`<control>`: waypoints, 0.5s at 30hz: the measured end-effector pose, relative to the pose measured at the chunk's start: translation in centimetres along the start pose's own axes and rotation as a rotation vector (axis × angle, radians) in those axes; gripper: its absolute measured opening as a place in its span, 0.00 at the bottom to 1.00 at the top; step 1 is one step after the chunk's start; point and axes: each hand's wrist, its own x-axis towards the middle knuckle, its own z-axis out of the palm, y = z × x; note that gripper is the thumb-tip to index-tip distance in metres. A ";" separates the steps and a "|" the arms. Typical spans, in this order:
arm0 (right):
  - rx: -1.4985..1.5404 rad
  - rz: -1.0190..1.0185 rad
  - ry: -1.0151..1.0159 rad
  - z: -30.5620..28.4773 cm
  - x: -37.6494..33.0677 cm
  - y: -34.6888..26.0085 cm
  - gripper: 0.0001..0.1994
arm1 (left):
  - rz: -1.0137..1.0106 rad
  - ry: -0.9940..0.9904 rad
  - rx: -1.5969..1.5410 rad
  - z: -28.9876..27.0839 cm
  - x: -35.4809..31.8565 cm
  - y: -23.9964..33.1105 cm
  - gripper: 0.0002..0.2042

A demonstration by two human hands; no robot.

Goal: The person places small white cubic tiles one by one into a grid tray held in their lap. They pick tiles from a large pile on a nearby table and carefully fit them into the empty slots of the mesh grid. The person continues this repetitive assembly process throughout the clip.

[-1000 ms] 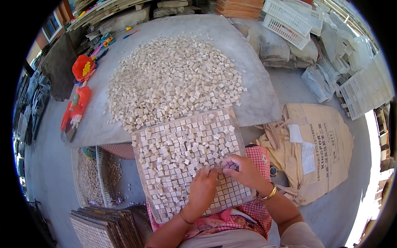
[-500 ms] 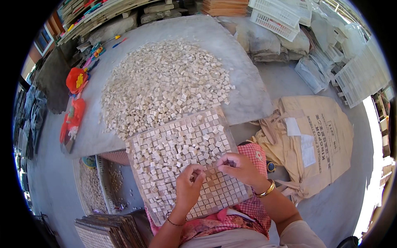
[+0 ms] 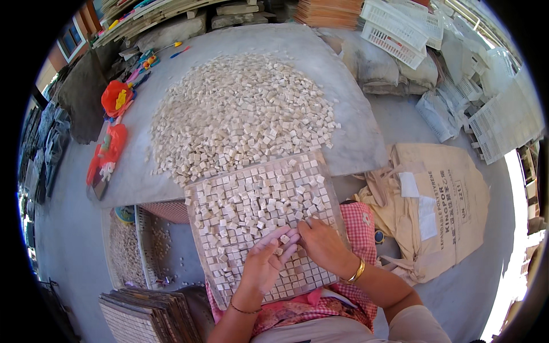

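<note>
While the left hand (image 3: 264,266), grip spread, cradles small off-white cubes (image 3: 285,239), how the right hand (image 3: 325,247) grips I cannot tell.

A grey concrete floor (image 3: 68,240) spread around a broad, pale grey tabletop (image 3: 354,134). At the upper left, a white-framed window (image 3: 70,41) with dark bluish panes stood beside a reddish-brown wall (image 3: 88,18). Weathered planks (image 3: 161,15) lay stacked beyond the table's far edge, with slatted white plastic crates (image 3: 400,47) to the right. Glaring daylight (image 3: 506,288) lit a strip along the right side.
</note>
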 end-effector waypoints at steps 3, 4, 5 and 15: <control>-0.076 0.029 0.021 -0.1 0.2 -1.0 0.10 | -0.008 -0.014 -0.028 0.0 -0.3 0.3 0.20; -0.097 0.018 0.041 0.0 0.2 -1.1 0.10 | -0.008 -0.015 -0.027 0.1 -0.4 0.4 0.20; -0.118 0.007 0.061 0.3 0.1 -1.2 0.09 | -0.008 -0.016 -0.026 0.0 -0.5 0.4 0.19; -0.104 -0.010 0.113 1.5 -0.3 -1.2 0.11 | 0.155 0.056 0.335 -2.1 -0.5 0.5 0.11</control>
